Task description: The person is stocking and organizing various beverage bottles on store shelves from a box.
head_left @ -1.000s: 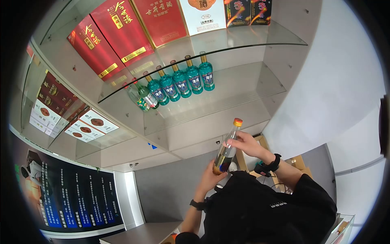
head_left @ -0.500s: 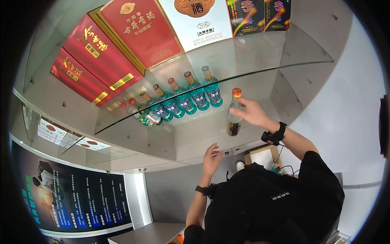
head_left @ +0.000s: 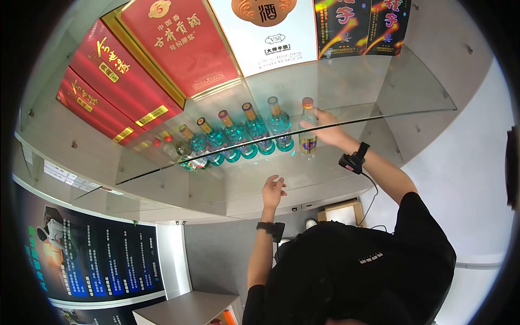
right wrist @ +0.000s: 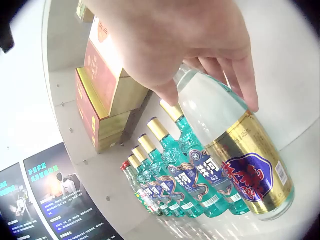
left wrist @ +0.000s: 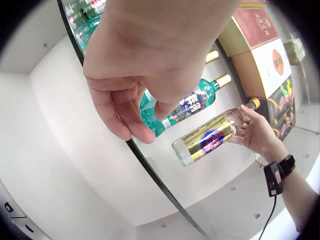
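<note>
A clear glass bottle [head_left: 309,144] with a red-orange cap and a gold label stands out at the right end of a row of teal bottles [head_left: 280,123]. My right hand [head_left: 331,130] grips it by the neck and shoulder, thumb on one side and fingers on the other. In the right wrist view, the gold label [right wrist: 250,170] carries a blue emblem, and the base is close over the glass shelf. My left hand [head_left: 273,191] holds nothing, its fingers loosely bent, in front of the shelf; the left wrist view has it near the glass edge [left wrist: 160,182].
Two red-capped bottles [head_left: 176,149] stand left of the teal row. An upper glass shelf [head_left: 346,81] overhangs the bottles, bearing red boxes [head_left: 184,46], a white box [head_left: 271,46] and black boxes [head_left: 346,30]. A cardboard box [head_left: 342,212] sits on the floor below.
The right hand has carried the bottle from near the body up to the shelf, beside the teal row. The left hand has let go of the bottle's base and moved toward the shelf.
</note>
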`<state>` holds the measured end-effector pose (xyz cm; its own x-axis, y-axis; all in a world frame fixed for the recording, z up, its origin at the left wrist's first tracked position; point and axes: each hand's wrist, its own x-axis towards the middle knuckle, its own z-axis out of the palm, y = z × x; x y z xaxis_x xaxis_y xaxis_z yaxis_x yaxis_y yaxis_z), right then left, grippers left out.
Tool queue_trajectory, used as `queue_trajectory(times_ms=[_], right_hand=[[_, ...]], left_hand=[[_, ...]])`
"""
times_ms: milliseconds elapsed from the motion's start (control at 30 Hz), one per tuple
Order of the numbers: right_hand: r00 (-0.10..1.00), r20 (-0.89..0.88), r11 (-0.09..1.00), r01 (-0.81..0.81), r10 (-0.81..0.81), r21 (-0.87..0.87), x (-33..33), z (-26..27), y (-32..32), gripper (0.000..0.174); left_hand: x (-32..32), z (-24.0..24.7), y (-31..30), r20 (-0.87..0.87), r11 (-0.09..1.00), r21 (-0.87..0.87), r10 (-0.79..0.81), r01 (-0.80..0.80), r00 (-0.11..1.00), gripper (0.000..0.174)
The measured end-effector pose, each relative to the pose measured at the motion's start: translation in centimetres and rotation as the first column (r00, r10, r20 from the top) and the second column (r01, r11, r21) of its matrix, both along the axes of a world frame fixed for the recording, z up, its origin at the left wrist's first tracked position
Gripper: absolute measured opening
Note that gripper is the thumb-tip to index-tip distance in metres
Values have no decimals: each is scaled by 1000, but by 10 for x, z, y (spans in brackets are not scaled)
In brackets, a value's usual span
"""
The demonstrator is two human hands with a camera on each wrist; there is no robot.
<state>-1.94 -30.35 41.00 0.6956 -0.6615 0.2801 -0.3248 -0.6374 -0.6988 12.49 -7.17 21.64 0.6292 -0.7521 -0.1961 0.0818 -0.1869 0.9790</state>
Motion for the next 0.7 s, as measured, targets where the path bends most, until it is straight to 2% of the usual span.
queue_trajectory(times_ms=[100, 200, 300, 400, 500, 700], right_hand=[[999, -29, 999, -15, 14, -41, 13, -11, -14, 56], [998, 43, 998, -43, 45, -55, 24, -18, -22, 57], [999, 26, 998, -34, 35, -58, 31, -25, -30, 57], [999, 21, 998, -32, 33, -56, 37, -28, -35, 56], [998, -45, 999, -48, 48, 9, 40, -21, -36, 56], [998, 0, 998, -55, 55, 6, 44, -29, -42, 54]], left_hand=[[5, 7, -2, -57, 999, 37, 2, 0, 998, 42], [12, 12, -4, -153, 996, 88, 30, -17, 988, 39], [21, 17, -5, -226, 990, 138, -1, 33, 974, 38], [26, 21, -6, -263, 984, 165, -15, 61, 965, 38], [25, 20, -9, -282, 985, 169, 35, 14, 959, 38], [24, 22, -8, -294, 986, 166, 35, 15, 955, 38]])
